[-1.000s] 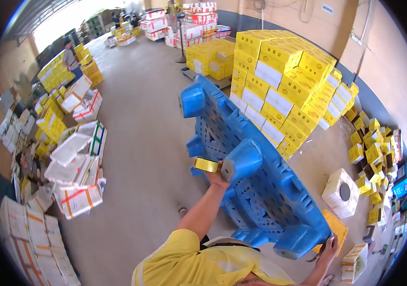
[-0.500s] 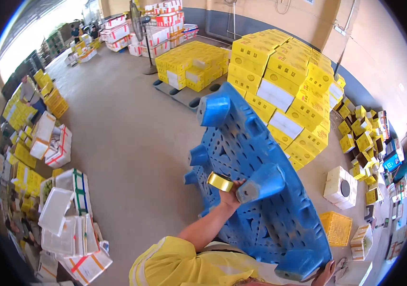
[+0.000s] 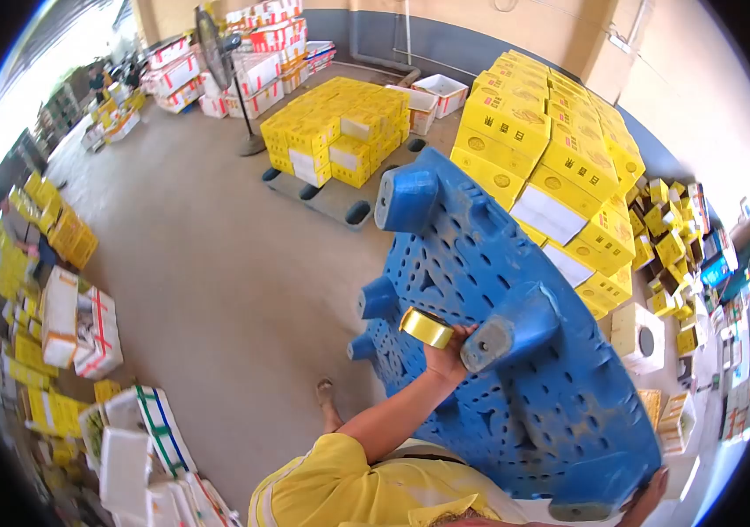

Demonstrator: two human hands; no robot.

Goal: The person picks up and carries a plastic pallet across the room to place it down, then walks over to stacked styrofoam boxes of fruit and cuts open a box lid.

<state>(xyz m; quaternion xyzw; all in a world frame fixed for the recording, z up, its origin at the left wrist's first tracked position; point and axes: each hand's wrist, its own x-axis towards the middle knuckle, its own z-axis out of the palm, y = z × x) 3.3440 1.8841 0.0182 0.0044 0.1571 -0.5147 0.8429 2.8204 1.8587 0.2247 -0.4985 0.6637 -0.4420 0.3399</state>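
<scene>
- Gold tape roll (image 3: 427, 329): right end gripped by left hand's (image 3: 449, 358) fingers.
- Blue plastic pallet (image 3: 573, 386): tilted, foot beside those fingers.
- Right hand (image 3: 651, 497): at pallet's edge; finger closure indiscernible.

The pallet (image 3: 559, 395) stands tilted before the person, its middle foot (image 3: 520, 325) at the left hand (image 3: 450, 358), a tape roll (image 3: 428, 328) in that hand, and its lower right corner at the right hand (image 3: 653, 494). Behind the pallet, to the right, rises a tall stack (image 3: 559, 149); further left a low stack (image 3: 318, 123) sits on a flat base (image 3: 327, 206), two tubs (image 3: 448, 103) behind it and a fan (image 3: 248, 145) to its left. Loose cartons (image 3: 667, 237) lie right of the tall stack, and foam boxes (image 3: 98, 347) line the left.
</scene>
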